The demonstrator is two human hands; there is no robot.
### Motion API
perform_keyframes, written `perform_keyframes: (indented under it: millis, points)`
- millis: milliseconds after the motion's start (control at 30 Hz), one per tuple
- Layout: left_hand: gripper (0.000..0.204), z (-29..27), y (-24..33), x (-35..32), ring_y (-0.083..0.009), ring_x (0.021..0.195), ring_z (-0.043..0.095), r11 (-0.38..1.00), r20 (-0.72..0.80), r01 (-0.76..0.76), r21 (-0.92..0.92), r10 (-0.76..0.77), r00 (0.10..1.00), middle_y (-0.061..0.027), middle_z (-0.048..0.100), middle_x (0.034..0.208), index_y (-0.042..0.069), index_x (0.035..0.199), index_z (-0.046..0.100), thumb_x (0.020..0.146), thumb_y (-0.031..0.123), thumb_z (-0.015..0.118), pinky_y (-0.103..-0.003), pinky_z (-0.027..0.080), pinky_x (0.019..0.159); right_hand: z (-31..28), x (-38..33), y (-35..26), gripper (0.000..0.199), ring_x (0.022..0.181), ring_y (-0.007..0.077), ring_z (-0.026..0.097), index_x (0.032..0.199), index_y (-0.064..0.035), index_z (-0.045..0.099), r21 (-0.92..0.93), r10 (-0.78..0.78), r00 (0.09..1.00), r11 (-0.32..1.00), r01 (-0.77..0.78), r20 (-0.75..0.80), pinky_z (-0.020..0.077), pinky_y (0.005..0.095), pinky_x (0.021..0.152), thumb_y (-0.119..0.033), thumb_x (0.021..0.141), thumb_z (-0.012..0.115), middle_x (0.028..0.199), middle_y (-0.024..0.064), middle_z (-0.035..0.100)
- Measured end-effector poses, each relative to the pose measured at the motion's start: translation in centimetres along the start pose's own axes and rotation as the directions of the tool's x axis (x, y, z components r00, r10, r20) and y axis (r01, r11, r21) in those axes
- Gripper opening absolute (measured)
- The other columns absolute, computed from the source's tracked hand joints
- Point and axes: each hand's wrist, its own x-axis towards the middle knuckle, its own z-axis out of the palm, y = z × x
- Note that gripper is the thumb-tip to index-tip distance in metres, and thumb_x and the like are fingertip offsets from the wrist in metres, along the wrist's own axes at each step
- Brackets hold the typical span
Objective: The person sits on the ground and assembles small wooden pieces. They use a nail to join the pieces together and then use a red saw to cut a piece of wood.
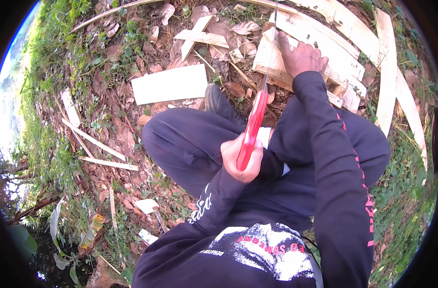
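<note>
Gripping a red saw (255, 124) firmly in the left hand (232, 152), with its blade (265, 84) over the left end of wood (341, 72). Resting the right hand (303, 60) there, one digit beside the blade; cannot tell whether grasping. Lying leftward: white board (170, 85), crossed slats (201, 37).

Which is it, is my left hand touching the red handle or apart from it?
Touching. The head view shows the left hand wrapped around the red handle near its lower end.
</note>
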Motion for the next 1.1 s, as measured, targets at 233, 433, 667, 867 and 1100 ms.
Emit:
perform_keyframes:
  millis: [233, 433, 667, 867, 1100]
  points:
    - [0.005, 3.4, -1.7, 4.9, -0.0102, 0.046, 0.052, 0.996, 0.051, 0.031, -0.083, -0.026, 0.998, -0.0066, 0.055, 0.054, -0.003, 0.090, 0.063, 0.087, 0.002, 0.061, -0.029, 0.040, 0.046, 0.3, 0.4, 0.1, 0.097, 0.110, 0.0354, 0.059, 0.109, 0.0015, 0.070, -0.010, 0.014, 1.000, 1.000, -0.014, 0.005, 0.0327, 0.0527, 0.098, -0.080, 0.089, 0.022, 0.109, 0.0234, 0.068]
    - [0.012, 2.0, -0.6, 0.1, -0.0119, 0.050, 0.057, 0.998, -0.008, -0.064, -0.001, 0.064, 0.998, -0.0056, 0.054, 0.056, -0.006, 0.090, 0.064, 0.082, 0.002, 0.060, -0.027, 0.044, 0.051, 0.2, 0.7, -0.4, 0.096, 0.112, 0.0338, 0.058, 0.112, 0.0001, 0.070, 0.008, 0.063, 0.997, 0.998, -0.063, 0.045, 0.0315, 0.0515, 0.099, -0.080, 0.090, 0.021, 0.111, 0.0223, 0.068]
    - [0.008, 1.0, -1.0, 1.8, -0.0100, 0.045, 0.048, 1.000, 0.016, -0.013, 0.021, 0.013, 1.000, -0.0047, 0.048, 0.053, -0.005, 0.087, 0.063, 0.084, 0.002, 0.061, -0.028, 0.038, 0.048, 0.5, 0.3, -0.1, 0.096, 0.111, 0.0344, 0.058, 0.109, 0.0000, 0.071, 0.001, 0.020, 1.000, 1.000, -0.020, -0.008, 0.0319, 0.0513, 0.096, -0.080, 0.090, 0.021, 0.110, 0.0220, 0.068]
    - [0.015, -0.3, -0.7, 0.6, -0.0073, 0.048, 0.045, 0.999, 0.039, -0.031, 0.037, 0.029, 0.999, -0.0024, 0.046, 0.055, -0.007, 0.095, 0.065, 0.084, 0.003, 0.062, -0.026, 0.036, 0.048, 1.1, 0.4, 0.2, 0.097, 0.109, 0.0349, 0.059, 0.108, 0.0006, 0.071, -0.006, -0.010, 0.998, 1.000, 0.009, -0.060, 0.0323, 0.0514, 0.096, -0.080, 0.089, 0.021, 0.107, 0.0218, 0.068]
    - [0.019, 0.8, -1.4, 2.6, -0.0055, 0.055, 0.046, 0.997, 0.073, 0.075, -0.022, -0.073, 0.995, 0.0017, 0.051, 0.061, -0.008, 0.102, 0.065, 0.087, 0.003, 0.060, -0.023, 0.037, 0.052, 1.0, 0.4, 0.1, 0.097, 0.109, 0.0358, 0.059, 0.109, 0.0007, 0.071, 0.018, -0.003, 1.000, 1.000, 0.004, -0.014, 0.0326, 0.0530, 0.098, -0.080, 0.089, 0.021, 0.106, 0.0222, 0.068]
